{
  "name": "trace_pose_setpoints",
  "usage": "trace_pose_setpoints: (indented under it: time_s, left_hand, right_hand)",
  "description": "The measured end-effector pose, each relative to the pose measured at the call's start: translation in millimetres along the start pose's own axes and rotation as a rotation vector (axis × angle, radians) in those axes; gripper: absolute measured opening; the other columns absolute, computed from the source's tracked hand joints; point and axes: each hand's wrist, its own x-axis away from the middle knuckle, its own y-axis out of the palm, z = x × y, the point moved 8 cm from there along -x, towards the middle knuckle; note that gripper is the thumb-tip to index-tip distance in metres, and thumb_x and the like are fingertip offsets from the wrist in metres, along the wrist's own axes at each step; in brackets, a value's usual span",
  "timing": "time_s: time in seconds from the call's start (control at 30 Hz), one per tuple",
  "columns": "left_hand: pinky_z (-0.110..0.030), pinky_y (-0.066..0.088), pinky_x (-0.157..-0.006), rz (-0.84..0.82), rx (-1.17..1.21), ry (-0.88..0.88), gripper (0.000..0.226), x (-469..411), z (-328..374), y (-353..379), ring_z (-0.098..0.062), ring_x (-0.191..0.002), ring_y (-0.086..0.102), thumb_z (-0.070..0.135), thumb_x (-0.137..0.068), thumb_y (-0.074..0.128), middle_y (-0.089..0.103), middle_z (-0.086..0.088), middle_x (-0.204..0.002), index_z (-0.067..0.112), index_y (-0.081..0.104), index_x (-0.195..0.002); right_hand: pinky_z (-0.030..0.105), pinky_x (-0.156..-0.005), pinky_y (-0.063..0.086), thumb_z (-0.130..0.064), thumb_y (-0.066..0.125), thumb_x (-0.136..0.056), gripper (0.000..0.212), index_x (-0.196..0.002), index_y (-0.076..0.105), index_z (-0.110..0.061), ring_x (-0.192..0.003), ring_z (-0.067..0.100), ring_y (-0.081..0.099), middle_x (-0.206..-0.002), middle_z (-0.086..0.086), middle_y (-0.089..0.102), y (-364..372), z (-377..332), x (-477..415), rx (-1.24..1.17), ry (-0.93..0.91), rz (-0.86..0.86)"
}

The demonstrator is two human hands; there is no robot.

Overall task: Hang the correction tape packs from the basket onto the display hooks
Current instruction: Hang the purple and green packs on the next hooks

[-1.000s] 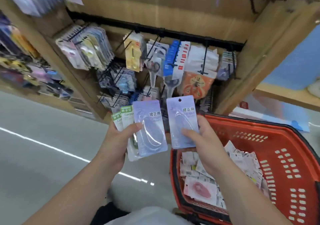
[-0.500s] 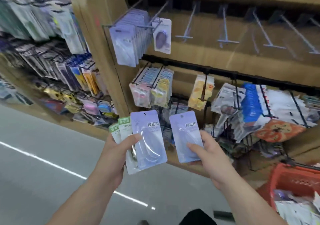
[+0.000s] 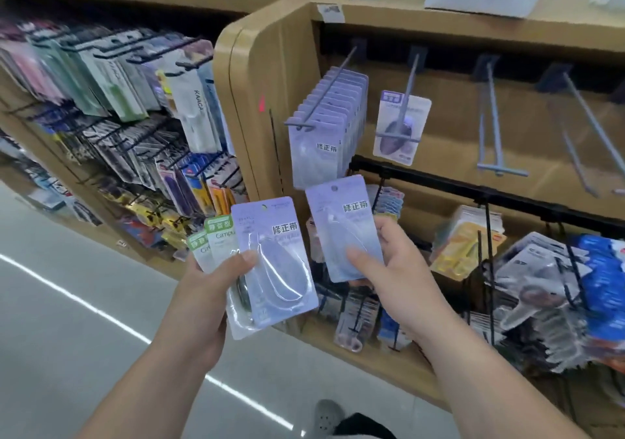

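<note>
Two hands, each gripping correction tape packs, in front of the display hooks.

The right hand pinches a single lilac pack, thumb on its printed face and fingers behind. The pack's long axis runs nearly vertical, with the hang hole uppermost and the top leaning slightly left. It sits just below the full row of lilac packs hanging on the leftmost hook. The left hand, apart from the right, grips a fanned bundle: a front lilac pack over two green-topped packs, all hole-end up and tilted the same way. A lone pack hangs on the next hook.
</note>
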Motion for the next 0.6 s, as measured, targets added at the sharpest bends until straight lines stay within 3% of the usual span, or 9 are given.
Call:
trace_pose_setpoints:
  time_s: [0.13,0.23,0.3,0.37,0.5,0.6]
  left_hand:
    - [-0.034,0.064,-0.074,-0.006,0.013,0.053,0.061,-22.4,17.6,-0.5,-0.023,-0.102,0.077,0.015,-0.072,0.081,0.078,-0.005,-0.121,0.023,0.066,-0.13]
    - [-0.035,0.064,-0.073,-0.019,0.006,0.064,0.063,-37.3,22.1,-2.9,-0.024,-0.103,0.077,0.012,-0.071,0.082,0.078,-0.004,-0.121,0.021,0.065,-0.13]
    - [-0.04,0.062,-0.074,-0.027,0.005,0.06,0.074,-46.3,24.4,-6.5,-0.027,-0.107,0.076,0.019,-0.064,0.086,0.077,-0.004,-0.122,0.019,0.062,-0.134]
    - [-0.039,0.062,-0.072,-0.037,-0.003,0.058,0.086,-55.1,27.2,-11.0,-0.027,-0.107,0.076,0.028,-0.056,0.087,0.077,-0.004,-0.123,0.019,0.059,-0.136]
    - [-0.032,0.062,-0.065,-0.128,-0.023,0.066,0.058,-72.8,37.5,-15.9,-0.019,-0.095,0.078,0.017,-0.069,0.074,0.079,0.0,-0.112,0.023,0.063,-0.125]
    - [-0.033,0.062,-0.069,-0.199,-0.052,0.051,0.063,-84.8,45.1,-18.1,-0.021,-0.1,0.077,0.017,-0.07,0.072,0.078,-0.001,-0.117,0.02,0.062,-0.132]
  right_hand:
    - [0.03,-0.084,0.061,-0.016,0.064,-0.101,0.025,-0.12,0.056,-0.032,-0.102,0.007,0.071,-0.111,-0.019,0.072,14.8,-23.3,-36.0,0.016,-0.104,-0.045]
    - [0.026,-0.071,0.059,-0.019,0.064,-0.101,0.025,-0.12,0.054,-0.032,-0.1,0.009,0.071,-0.113,-0.017,0.071,24.2,-29.5,-52.6,0.024,-0.136,-0.031]
    - [0.022,-0.064,0.053,-0.019,0.064,-0.101,0.024,-0.119,0.054,-0.034,-0.096,0.013,0.072,-0.112,-0.014,0.072,28.7,-28.0,-59.0,0.021,-0.138,0.001]
    - [0.023,-0.067,0.054,-0.019,0.063,-0.102,0.024,-0.118,0.054,-0.035,-0.098,0.014,0.071,-0.113,-0.013,0.072,32.5,-25.1,-62.3,0.017,-0.139,0.039]
    - [0.02,-0.078,0.057,-0.018,0.063,-0.102,0.028,-0.12,0.053,-0.036,-0.107,0.003,0.069,-0.116,-0.018,0.07,41.0,-23.4,-63.5,-0.003,-0.15,0.12]
    - [0.022,-0.078,0.058,-0.02,0.063,-0.101,0.027,-0.124,0.053,-0.031,-0.107,0.003,0.069,-0.118,-0.014,0.071,46.6,-22.4,-62.4,-0.004,-0.147,0.215]
